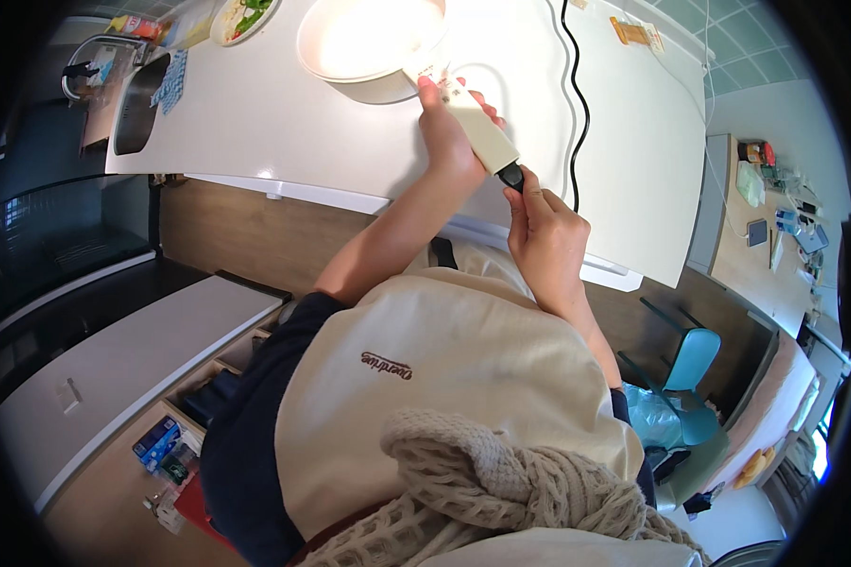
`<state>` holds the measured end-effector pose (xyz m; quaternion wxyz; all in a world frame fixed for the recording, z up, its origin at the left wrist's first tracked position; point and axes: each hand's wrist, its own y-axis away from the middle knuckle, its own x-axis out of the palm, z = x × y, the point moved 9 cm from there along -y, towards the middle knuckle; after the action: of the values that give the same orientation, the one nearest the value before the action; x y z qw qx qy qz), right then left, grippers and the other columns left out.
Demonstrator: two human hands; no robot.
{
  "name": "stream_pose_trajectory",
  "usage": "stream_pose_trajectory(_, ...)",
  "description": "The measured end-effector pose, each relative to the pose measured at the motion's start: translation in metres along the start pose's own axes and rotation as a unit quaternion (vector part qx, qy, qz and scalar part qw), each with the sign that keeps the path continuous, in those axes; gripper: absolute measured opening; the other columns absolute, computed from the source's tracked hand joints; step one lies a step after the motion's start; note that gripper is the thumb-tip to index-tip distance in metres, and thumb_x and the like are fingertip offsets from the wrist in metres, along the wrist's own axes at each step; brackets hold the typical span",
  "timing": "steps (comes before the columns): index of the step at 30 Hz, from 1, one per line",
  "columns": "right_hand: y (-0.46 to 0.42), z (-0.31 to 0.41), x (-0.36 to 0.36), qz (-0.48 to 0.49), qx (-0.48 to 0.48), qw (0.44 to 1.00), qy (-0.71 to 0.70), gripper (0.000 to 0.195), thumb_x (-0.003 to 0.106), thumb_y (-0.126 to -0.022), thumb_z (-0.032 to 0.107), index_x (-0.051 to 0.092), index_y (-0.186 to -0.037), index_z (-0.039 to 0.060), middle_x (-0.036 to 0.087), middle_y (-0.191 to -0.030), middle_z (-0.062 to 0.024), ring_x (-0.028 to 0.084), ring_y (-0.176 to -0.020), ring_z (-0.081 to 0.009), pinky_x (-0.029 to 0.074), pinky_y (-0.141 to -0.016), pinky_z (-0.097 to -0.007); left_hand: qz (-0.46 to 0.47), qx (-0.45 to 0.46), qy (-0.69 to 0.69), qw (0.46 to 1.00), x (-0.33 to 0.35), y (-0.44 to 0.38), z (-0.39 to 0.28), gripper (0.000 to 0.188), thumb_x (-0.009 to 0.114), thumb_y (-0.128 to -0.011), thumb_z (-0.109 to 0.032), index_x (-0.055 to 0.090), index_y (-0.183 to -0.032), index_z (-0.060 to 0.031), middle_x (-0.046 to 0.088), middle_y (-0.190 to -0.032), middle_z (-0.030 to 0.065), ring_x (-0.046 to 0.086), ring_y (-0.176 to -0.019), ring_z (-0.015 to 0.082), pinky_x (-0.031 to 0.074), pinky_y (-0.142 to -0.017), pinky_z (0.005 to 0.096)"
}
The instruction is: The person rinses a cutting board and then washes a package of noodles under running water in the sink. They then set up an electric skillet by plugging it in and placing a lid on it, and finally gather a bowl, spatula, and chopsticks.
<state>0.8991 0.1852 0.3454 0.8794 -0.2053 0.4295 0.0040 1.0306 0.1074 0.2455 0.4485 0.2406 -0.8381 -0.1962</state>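
A round white electric pot [372, 78] stands on the white countertop, its inside washed out by glare. From its rim a cream handle [486, 135] with printed controls slants towards me. My left hand [448, 138] grips this handle, thumb on top near the controls and fingers around the far side. At the handle's near end sits a black plug connector [512, 176], pinched between the thumb and fingers of my right hand [549, 230]. The connector meets the handle's end; how deep it sits is hidden. A black power cord [583, 120] runs down the counter and disappears behind my right hand.
A plate of chopped food [245, 20] stands at the back left, near a blue-checked cloth [170, 81] beside the sink [141, 106]. An orange-brown packet [629, 32] lies at the back right. The counter's front edge [312, 195] runs below my forearms. A blue chair [691, 361] stands right.
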Motion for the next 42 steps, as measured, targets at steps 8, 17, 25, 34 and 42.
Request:
stream_pose_trajectory(8, 0.004, -0.040, 0.013, 0.151, 0.103, 0.976, -0.121, 0.028, 0.073, -0.080, 0.015, 0.071, -0.100, -0.0041, 0.059, -0.056, -0.0101, 0.055, -0.046, -0.0175, 0.042, -0.046, -0.0290, 0.051, -0.046, 0.005, 0.998, -0.009, 0.003, 0.025, 0.055, 0.035, -0.094, -0.064, 0.046, -0.103, -0.0105, 0.052, -0.073, 0.0064, 0.053, -0.067, 0.0213, 0.047, -0.069, 0.0396)
stream_pose_trajectory(17, -0.042, -0.102, 0.052, 0.242, 0.238, 0.879, -0.334, 0.038, 0.051, -0.097, 0.029, 0.068, -0.107, -0.0030, 0.070, -0.086, -0.0091, 0.063, -0.076, -0.0117, 0.048, -0.072, -0.0233, 0.169, -0.068, -0.230, 0.956, -0.005, 0.010, 0.055, 0.056, 0.032, -0.102, -0.049, 0.046, -0.128, -0.0014, 0.062, -0.114, 0.0131, 0.058, -0.108, 0.0209, 0.044, -0.098, 0.0395)
stream_pose_trajectory(25, -0.056, -0.089, 0.076, 0.400, 0.309, 0.741, -0.443, 0.037, 0.050, -0.092, 0.019, 0.060, -0.117, -0.0061, 0.070, -0.091, -0.0104, 0.066, -0.076, -0.0129, 0.053, -0.072, -0.0241, 0.229, -0.100, -0.328, 0.911, -0.018, 0.009, 0.027, 0.039, 0.047, -0.097, -0.038, 0.056, -0.115, -0.0049, 0.065, -0.105, 0.0081, 0.061, -0.099, 0.0152, 0.046, -0.088, 0.0323)
stream_pose_trajectory(34, -0.059, -0.086, 0.084, 0.371, 0.291, 0.747, -0.469, 0.034, 0.049, -0.085, 0.010, 0.064, -0.110, -0.0089, 0.071, -0.089, -0.0114, 0.066, -0.075, -0.0123, 0.053, -0.073, -0.0247, 0.068, 0.150, -0.390, 0.906, -0.098, -0.025, -0.102, 0.022, 0.056, -0.092, -0.022, 0.059, -0.105, -0.0037, 0.061, -0.090, 0.0042, 0.060, -0.086, 0.0111, 0.047, -0.076, 0.0272)
stream_pose_trajectory(42, -0.063, -0.083, 0.079, 0.355, 0.315, 0.748, -0.465, 0.031, 0.048, -0.084, 0.008, 0.066, -0.101, -0.0088, 0.070, -0.083, -0.0112, 0.065, -0.072, -0.0132, 0.053, -0.070, -0.0255, 0.060, 0.247, -0.400, 0.881, -0.068, -0.026, -0.139, 0.067, 0.067, -0.087, -0.016, 0.031, -0.142, 0.0009, 0.036, -0.145, 0.0203, 0.043, -0.130, 0.0264, 0.043, -0.100, 0.0356)
